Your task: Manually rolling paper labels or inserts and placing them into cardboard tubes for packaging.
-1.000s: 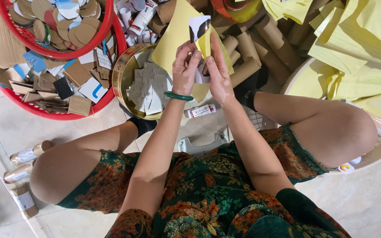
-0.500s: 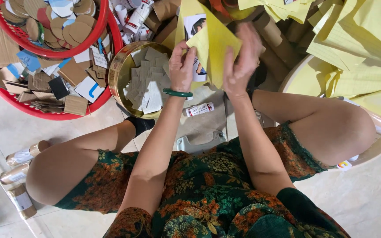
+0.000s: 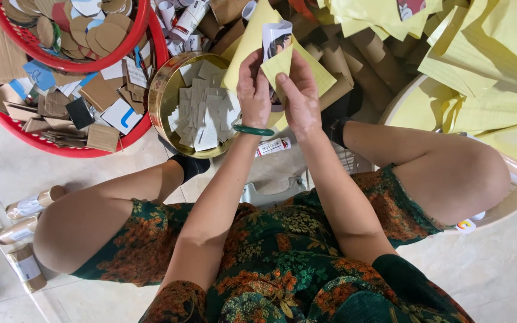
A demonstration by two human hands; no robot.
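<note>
Left hand & right hand close together, both pinched on small yellow paper piece w/ printed label behind, held up over lap for clear view. Gold round tin just left, w/in reach, held pale card scraps.

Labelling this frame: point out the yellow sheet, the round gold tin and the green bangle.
yellow sheet (image 3: 308, 67): head view, bare right part of the paper.
round gold tin (image 3: 167, 96): head view, left rim.
green bangle (image 3: 254, 130): head view, band across the left wrist.
</note>
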